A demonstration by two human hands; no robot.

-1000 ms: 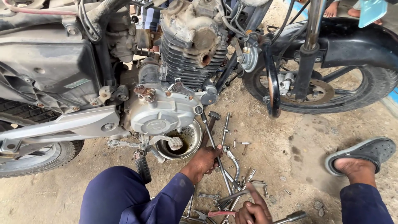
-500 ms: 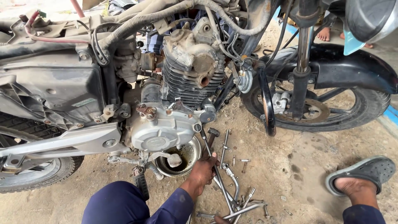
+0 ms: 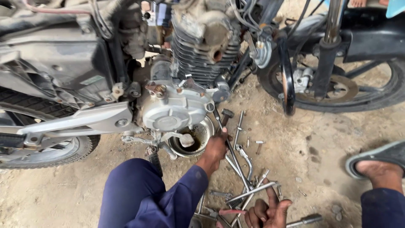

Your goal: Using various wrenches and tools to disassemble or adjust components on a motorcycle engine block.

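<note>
Steel long-handled wrench point(image 3: 230, 154) is clenched in the left hand point(image 3: 216, 147), beside the oil pan point(image 3: 206, 128) under the engine cover point(image 3: 175, 109) — right hand point(image 3: 268, 211) rests loosely curled over scattered tools point(image 3: 249, 185). Fitting it calls for careful alignment.

The left hand point(image 3: 217, 147) has closed around the long steel rod tool point(image 3: 230, 150) beside the oil-filled metal bowl point(image 3: 195, 137); the right hand point(image 3: 268, 211) is back in view among the scattered wrenches point(image 3: 253, 192)

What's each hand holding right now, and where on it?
The left hand grips a long metal rod partway along its shaft, beside the oil pan. The right hand rests among loose tools; whether it grips one cannot be told.
</note>
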